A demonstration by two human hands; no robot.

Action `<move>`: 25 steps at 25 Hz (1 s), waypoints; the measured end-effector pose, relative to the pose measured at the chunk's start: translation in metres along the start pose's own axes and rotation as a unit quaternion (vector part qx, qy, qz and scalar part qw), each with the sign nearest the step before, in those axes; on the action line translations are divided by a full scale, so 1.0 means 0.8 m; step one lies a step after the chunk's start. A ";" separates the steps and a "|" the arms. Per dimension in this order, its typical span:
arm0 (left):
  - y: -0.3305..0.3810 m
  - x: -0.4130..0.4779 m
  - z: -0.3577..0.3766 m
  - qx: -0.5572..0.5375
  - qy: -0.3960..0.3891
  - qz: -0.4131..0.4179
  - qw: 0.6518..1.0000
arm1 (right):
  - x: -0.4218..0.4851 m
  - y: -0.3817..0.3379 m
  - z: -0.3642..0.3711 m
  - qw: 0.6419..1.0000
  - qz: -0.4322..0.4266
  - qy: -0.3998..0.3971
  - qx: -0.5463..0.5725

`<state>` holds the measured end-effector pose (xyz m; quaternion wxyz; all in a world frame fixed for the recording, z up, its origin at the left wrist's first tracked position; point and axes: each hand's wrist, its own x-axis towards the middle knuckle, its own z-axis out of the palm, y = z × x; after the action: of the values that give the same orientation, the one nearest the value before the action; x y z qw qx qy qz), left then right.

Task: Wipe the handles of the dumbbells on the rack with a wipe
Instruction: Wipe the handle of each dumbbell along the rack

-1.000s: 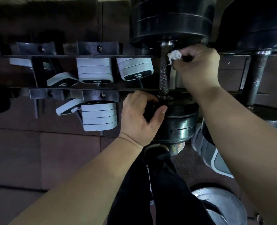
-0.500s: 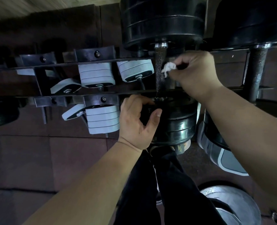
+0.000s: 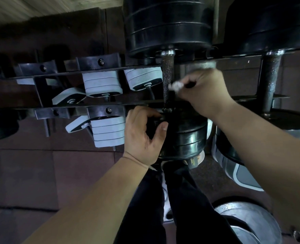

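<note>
A large black dumbbell lies across the two rails of the rack (image 3: 100,103), its knurled metal handle (image 3: 167,74) running up and down in view. My right hand (image 3: 205,92) pinches a small crumpled white wipe (image 3: 176,85) against the right side of that handle, near its lower half. My left hand (image 3: 144,136) grips the rim of the dumbbell's near black head (image 3: 186,138). The far head (image 3: 168,27) sits above the back rail.
A second big black dumbbell with a knurled handle (image 3: 270,80) rests to the right. Smaller grey-white dumbbells (image 3: 101,83) hang on lower tiers at left. Round weights (image 3: 247,222) lie on the brown mat floor by my dark trouser legs (image 3: 172,208).
My right hand has slid the wipe down the handle, from near the far head toward the near head. My left hand keeps its hold on the near head.
</note>
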<state>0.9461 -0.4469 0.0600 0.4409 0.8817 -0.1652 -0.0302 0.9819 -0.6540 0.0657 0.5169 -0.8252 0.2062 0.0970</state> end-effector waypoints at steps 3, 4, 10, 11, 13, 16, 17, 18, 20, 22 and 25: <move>-0.001 0.000 0.000 0.005 0.002 0.002 1.000 | -0.007 -0.003 -0.014 0.987 0.023 -0.139 -0.081; -0.002 -0.001 0.001 0.005 -0.001 -0.001 1.000 | -0.003 -0.007 -0.018 0.985 0.026 -0.151 -0.074; -0.008 -0.002 0.001 0.010 -0.005 0.004 1.000 | -0.018 -0.021 -0.017 0.994 0.071 -0.060 0.051; -0.006 0.000 0.001 0.011 -0.014 0.001 1.000 | -0.024 -0.026 -0.011 0.997 0.068 -0.032 0.029; 0.003 0.005 -0.007 0.016 -0.050 -0.021 0.998 | -0.040 -0.048 0.001 0.997 0.078 0.012 -0.002; 0.019 0.021 -0.049 0.018 -0.172 -0.109 0.979 | -0.069 -0.099 0.015 0.997 0.081 0.005 -0.018; 0.022 0.027 -0.076 0.021 -0.203 -0.125 0.971 | -0.080 -0.122 0.019 0.997 0.073 0.000 -0.032; 0.025 0.033 -0.108 0.028 -0.225 -0.127 0.966 | -0.090 -0.145 0.023 0.997 0.063 0.001 -0.046; 0.033 0.045 -0.187 0.063 -0.278 -0.146 0.947 | -0.110 -0.200 0.034 0.997 0.028 0.022 -0.068; 0.042 0.054 -0.285 0.115 -0.334 -0.195 0.915 | -0.130 -0.261 0.049 0.996 -0.018 0.039 -0.082; 0.050 0.046 -0.428 0.173 -0.355 -0.264 0.880 | -0.158 -0.359 0.084 0.996 -0.062 0.017 -0.068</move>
<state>1.0382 -0.2180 0.3040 0.1691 0.8848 -0.0745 -0.4278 0.9987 -0.4544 0.3167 0.4609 -0.8713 0.1560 0.0642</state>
